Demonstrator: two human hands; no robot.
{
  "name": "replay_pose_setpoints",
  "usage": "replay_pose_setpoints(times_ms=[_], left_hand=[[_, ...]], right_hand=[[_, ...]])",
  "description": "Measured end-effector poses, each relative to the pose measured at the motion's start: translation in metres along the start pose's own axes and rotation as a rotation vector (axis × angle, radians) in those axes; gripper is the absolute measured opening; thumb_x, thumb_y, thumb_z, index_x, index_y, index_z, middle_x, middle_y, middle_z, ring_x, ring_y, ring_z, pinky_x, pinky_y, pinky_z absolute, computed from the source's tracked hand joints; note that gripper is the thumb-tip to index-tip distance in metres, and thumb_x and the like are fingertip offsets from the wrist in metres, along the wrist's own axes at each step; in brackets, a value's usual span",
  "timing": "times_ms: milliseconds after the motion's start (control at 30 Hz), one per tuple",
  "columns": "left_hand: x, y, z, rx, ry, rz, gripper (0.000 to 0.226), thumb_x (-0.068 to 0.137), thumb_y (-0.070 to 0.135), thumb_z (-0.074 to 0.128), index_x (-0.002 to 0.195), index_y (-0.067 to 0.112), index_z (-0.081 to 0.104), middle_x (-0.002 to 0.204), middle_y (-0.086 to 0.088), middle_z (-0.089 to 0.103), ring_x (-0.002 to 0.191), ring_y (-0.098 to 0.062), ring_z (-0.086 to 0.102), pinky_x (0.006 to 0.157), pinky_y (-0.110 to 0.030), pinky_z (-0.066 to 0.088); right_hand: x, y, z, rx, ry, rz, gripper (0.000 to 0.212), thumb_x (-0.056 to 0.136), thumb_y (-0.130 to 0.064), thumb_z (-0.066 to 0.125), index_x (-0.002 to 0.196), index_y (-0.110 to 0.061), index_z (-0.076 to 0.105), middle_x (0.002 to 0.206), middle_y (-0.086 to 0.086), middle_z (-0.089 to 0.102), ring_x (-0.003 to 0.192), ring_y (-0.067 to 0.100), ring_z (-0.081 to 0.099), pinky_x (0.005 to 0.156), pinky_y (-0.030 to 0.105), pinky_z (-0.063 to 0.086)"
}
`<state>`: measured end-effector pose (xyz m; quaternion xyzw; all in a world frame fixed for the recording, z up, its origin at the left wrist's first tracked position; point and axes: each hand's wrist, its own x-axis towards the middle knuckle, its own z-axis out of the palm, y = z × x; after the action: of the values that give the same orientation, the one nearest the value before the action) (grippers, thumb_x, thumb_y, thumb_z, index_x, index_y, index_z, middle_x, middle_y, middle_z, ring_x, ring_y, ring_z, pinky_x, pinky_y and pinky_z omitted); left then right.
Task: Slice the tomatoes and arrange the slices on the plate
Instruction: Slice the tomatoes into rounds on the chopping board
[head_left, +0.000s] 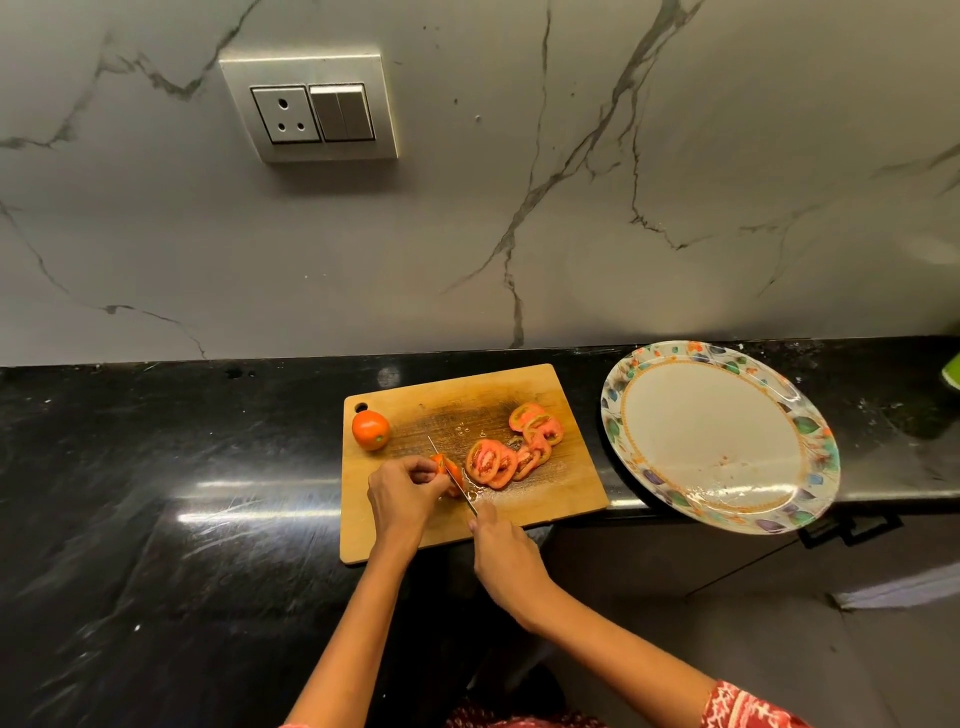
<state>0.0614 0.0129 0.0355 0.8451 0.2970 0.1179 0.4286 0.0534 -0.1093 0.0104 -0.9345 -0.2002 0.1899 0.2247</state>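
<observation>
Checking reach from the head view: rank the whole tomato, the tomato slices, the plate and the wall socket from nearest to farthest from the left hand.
From the left hand:
1. Tomato slices, just right of it.
2. Whole tomato, board's far left corner; close to the slices.
3. Plate, far right.
4. Wall socket, up the wall.

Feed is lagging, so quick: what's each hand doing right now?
Left hand: fingers curled on the tomato piece, pinning it to the cutting board.
Right hand: grip closed on the knife, blade in the piece.
</observation>
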Motion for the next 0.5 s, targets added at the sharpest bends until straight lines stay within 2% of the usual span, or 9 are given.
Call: replay_pose_setpoints(times_ms=[233,333,400,500], left_hand=[[0.000,0.000,0.000,0.000,0.018,0.003,0.007,0.070,0.006,0.074,0.076,0.008,0.073,0.071,-0.002,0.068,0.060,-0.003,0.055,0.058,-0.018,0.042],[0.000,-0.002,0.000,0.001,0.015,-0.006,0.006,0.069,0.007,0.075,0.075,0.010,0.073,0.071,-0.004,0.070,0.060,-0.003,0.056,0.062,-0.022,0.045],[0.001,-0.003,-0.001,0.001,0.009,-0.016,0.007,0.069,0.008,0.076,0.076,0.010,0.073,0.071,-0.003,0.069,0.060,-0.002,0.056,0.060,-0.020,0.044],[0.000,-0.001,0.000,0.004,-0.008,-0.018,0.009,0.069,0.007,0.075,0.078,0.009,0.073,0.068,0.002,0.065,0.060,-0.001,0.055,0.056,-0.014,0.040]], right_hand=[[0.008,-0.007,0.001,0.065,-0.018,0.019,0.027,0.103,-0.020,0.030,0.117,-0.003,0.045,0.115,0.016,0.058,0.107,0.031,0.057,0.081,0.038,0.044],[0.001,0.003,0.003,-0.016,-0.008,0.003,0.030,0.103,-0.022,0.026,0.125,-0.006,0.039,0.115,0.014,0.059,0.107,0.031,0.059,0.081,0.039,0.046],[-0.002,0.005,0.003,-0.079,0.003,-0.011,0.032,0.103,-0.022,0.024,0.131,-0.008,0.035,0.116,0.013,0.060,0.107,0.031,0.060,0.082,0.038,0.046],[0.002,-0.002,0.002,-0.040,-0.008,0.007,0.030,0.103,-0.022,0.026,0.124,-0.006,0.040,0.116,0.014,0.060,0.109,0.030,0.058,0.083,0.037,0.046]])
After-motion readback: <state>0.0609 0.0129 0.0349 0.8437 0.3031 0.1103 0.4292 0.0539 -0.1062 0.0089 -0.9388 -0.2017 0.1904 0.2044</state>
